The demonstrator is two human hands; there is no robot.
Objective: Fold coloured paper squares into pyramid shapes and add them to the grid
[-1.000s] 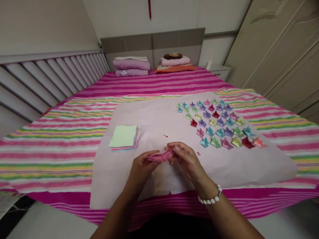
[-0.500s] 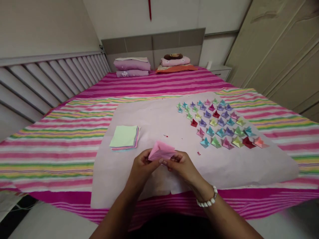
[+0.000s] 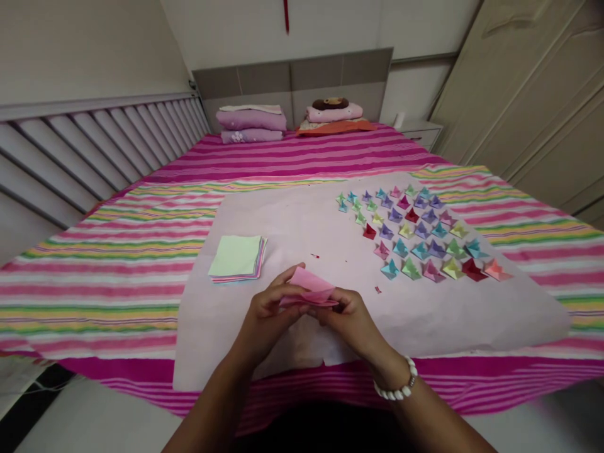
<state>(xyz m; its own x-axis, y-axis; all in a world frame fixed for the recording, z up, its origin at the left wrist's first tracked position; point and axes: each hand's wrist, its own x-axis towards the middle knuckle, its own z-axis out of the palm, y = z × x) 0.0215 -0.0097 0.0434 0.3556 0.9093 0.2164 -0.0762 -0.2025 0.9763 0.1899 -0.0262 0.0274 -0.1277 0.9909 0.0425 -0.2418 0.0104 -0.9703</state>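
A partly folded pink sheet of origami paper is held between both hands above the large pale paper. My left hand grips its left side, with fingers over the upper layer and the thumb at the lower edge. My right hand pinches the lower right part; a white bead bracelet circles that wrist. Left of the hands lies a stack of square coloured paper, light green on top. To the right stand rows of small folded paper boats in many colours.
Two tiny red scraps lie on the pale paper near the hands. Beneath it spreads a striped bedsheet. Folded bedding rests by the headboard. A slatted rail runs along the left, a wardrobe along the right.
The fingers of my left hand have moved up and over the pink paper, pressing on its layers. The paper has tilted and looks flatter. My right hand keeps its pinch.
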